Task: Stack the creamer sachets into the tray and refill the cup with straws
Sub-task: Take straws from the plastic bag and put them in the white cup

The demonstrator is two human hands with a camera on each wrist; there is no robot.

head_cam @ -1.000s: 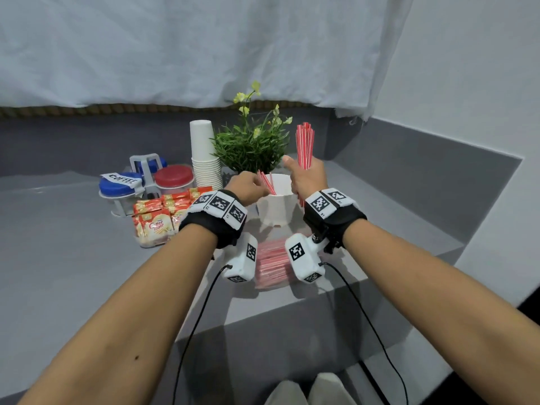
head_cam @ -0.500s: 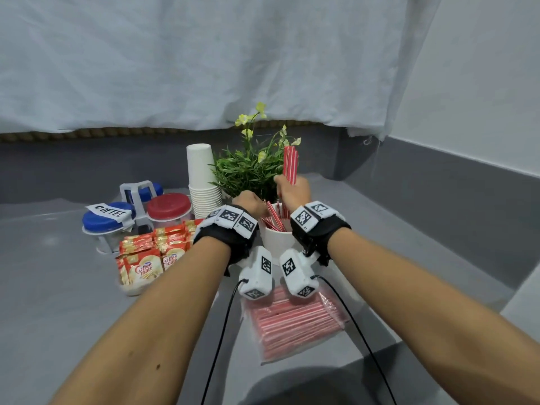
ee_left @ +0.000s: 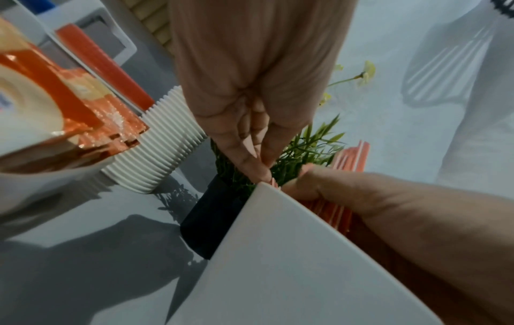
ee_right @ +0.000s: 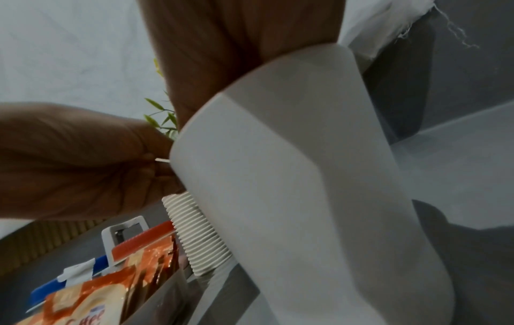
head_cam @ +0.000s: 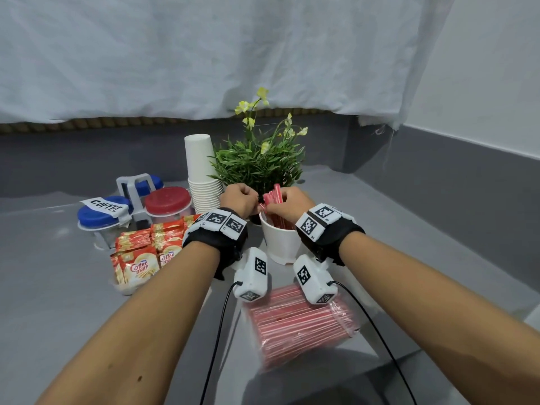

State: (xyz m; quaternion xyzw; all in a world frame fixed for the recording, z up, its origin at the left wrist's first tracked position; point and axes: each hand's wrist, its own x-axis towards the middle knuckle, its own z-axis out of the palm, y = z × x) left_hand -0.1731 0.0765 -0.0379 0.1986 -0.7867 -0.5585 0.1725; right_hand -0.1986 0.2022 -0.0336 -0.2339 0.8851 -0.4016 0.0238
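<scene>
A white cup point(head_cam: 280, 242) stands mid-counter in front of the plant. My right hand point(head_cam: 287, 206) grips a bundle of red-and-white straws point(head_cam: 273, 198) that stands in the cup, only the tips showing above my fingers. My left hand point(head_cam: 240, 200) is at the cup's left rim; its fingertips point(ee_left: 257, 168) pinch the top of a straw point(ee_right: 162, 160) there. An open clear packet of straws point(head_cam: 301, 321) lies near me. Orange creamer sachets point(head_cam: 146, 260) stand packed in the white tray point(head_cam: 128, 289) to the left.
Behind the cup is a potted plant point(head_cam: 257, 162), with a stack of paper cups point(head_cam: 201, 173) to its left. Blue-lidded and red-lidded jars point(head_cam: 166, 200) in a rack stand behind the tray. A grey wall rises to the right, and the counter edge is close to me.
My right hand has lowered the straw bundle from above the cup down into it. My left hand has stayed at the cup's rim. The head view has tipped downward.
</scene>
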